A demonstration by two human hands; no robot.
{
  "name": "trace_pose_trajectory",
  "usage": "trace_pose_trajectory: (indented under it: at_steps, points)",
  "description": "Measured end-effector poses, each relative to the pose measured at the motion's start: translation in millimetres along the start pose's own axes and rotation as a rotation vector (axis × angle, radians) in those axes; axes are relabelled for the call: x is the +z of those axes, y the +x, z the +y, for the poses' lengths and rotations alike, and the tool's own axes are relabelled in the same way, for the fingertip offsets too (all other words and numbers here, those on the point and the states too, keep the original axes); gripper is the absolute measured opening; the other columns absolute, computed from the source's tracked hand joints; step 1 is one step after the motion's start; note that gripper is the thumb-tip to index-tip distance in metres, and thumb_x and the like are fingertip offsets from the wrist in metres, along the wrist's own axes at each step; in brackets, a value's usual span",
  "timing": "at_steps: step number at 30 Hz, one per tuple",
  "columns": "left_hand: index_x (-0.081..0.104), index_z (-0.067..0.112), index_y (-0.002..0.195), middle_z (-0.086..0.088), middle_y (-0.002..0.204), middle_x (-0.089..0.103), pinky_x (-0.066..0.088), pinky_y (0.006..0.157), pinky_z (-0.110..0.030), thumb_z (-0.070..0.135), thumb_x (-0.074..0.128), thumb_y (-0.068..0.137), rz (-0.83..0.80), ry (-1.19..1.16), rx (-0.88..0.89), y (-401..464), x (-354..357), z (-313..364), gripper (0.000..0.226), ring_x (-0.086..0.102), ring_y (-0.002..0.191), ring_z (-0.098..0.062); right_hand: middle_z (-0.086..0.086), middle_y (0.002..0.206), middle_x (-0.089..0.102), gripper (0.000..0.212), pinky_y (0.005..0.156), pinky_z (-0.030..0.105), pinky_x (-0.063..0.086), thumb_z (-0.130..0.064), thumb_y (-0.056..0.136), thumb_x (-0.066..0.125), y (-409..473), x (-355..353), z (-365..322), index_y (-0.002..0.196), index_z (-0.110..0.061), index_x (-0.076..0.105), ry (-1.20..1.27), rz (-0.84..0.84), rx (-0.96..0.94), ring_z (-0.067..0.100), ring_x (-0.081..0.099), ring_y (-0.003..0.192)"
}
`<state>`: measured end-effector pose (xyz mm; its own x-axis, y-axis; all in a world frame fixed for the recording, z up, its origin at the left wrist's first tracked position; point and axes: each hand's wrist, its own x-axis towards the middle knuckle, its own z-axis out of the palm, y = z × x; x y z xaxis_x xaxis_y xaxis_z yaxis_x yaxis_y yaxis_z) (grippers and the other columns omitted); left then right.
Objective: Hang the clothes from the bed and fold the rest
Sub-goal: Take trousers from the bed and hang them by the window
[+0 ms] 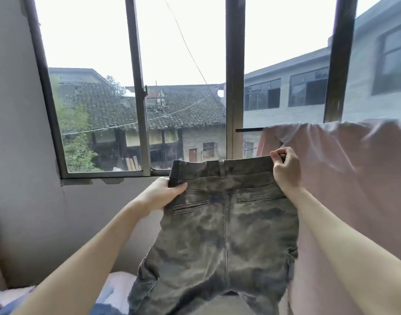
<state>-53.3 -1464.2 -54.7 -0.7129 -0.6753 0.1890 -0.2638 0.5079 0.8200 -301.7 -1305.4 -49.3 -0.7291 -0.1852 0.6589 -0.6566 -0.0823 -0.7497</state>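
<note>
Trousers [226,228] held up before the window [136,87], seat toward camera. Left hand [163,194] fingers clamped on one waistband corner, right hand [284,169] pinching the other. Fabric looks soft, medium-weight; waistband judged firmest hold. Pink cloth [345,169] hangs beyond.

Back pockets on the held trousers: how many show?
2: left pocket below the left hand, right pocket below the right hand. Others may be hidden.

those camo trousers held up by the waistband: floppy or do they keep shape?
Probably floppy: the grey-green camouflage trousers hang limp from left hand and right hand, legs sagging and creasing below. The seamed, pocketed cloth looks fairly thick, so likely moderately heavy, not slippery.
</note>
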Motion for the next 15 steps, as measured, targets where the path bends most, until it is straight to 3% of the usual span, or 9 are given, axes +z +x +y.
trace_pose_trajectory:
  at_steps: [3, 7, 8, 12, 14, 15]
  points:
    - [0.067, 0.013, 0.088, -0.004, 0.085, 0.065, 0.043, 0.074, -0.028, 0.032, 0.055, 0.093, 0.069, 0.081, 0.13, 10, 41, 28, 0.024, 0.057, 0.081, -0.019, 0.007, 0.085, 0.054, 0.012, 0.067, 0.024, 0.032, -0.011, 0.094, 0.052, 4, -29, -1, 0.097, 0.001, 0.054, -0.111, 0.081, 0.0, 0.02, 0.049, 0.08]
    - [0.064, 0.017, 0.087, 0.001, 0.079, 0.063, 0.042, 0.056, -0.013, 0.024, 0.055, 0.094, 0.134, -0.201, 0.208, 21, 90, 75, 0.013, 0.056, 0.069, -0.011, 0.004, 0.086, 0.055, 0.017, 0.071, 0.026, 0.035, -0.015, 0.094, 0.052, -2, -75, 11, 0.104, -0.001, 0.052, -0.159, 0.149, 0.048, 0.021, 0.051, 0.08]
    - [0.064, 0.016, 0.088, 0.0, 0.079, 0.063, 0.044, 0.058, -0.013, 0.022, 0.055, 0.094, 0.13, -0.275, 0.215, 24, 102, 88, 0.013, 0.057, 0.069, -0.012, 0.001, 0.085, 0.053, 0.019, 0.071, 0.024, 0.035, -0.015, 0.094, 0.053, -6, -88, 15, 0.107, -0.002, 0.05, -0.124, 0.158, 0.058, 0.017, 0.05, 0.078]
    - [0.067, 0.003, 0.096, -0.011, 0.09, 0.065, 0.05, 0.081, -0.037, 0.02, 0.055, 0.094, 0.027, -0.438, 0.217, 32, 149, 137, 0.02, 0.06, 0.084, -0.024, 0.002, 0.097, 0.043, 0.043, 0.063, 0.015, 0.036, -0.016, 0.091, 0.058, -22, -144, 35, 0.128, -0.011, 0.037, -0.063, 0.193, 0.168, 0.007, 0.046, 0.076]
    - [0.066, 0.006, 0.092, -0.014, 0.093, 0.066, 0.05, 0.081, -0.038, 0.021, 0.055, 0.094, -0.03, -0.466, 0.246, 35, 168, 152, 0.019, 0.061, 0.084, -0.025, 0.003, 0.105, 0.042, 0.054, 0.075, 0.022, 0.039, -0.019, 0.09, 0.06, -30, -174, 50, 0.135, -0.013, 0.031, -0.045, 0.256, 0.304, 0.016, 0.047, 0.084]
    - [0.065, 0.006, 0.091, -0.014, 0.092, 0.067, 0.05, 0.08, -0.038, 0.022, 0.055, 0.094, -0.042, -0.473, 0.253, 37, 175, 155, 0.02, 0.061, 0.083, -0.025, 0.003, 0.104, 0.044, 0.049, 0.077, 0.027, 0.039, -0.021, 0.089, 0.061, -34, -187, 58, 0.131, -0.012, 0.036, -0.04, 0.296, 0.383, 0.018, 0.046, 0.089]
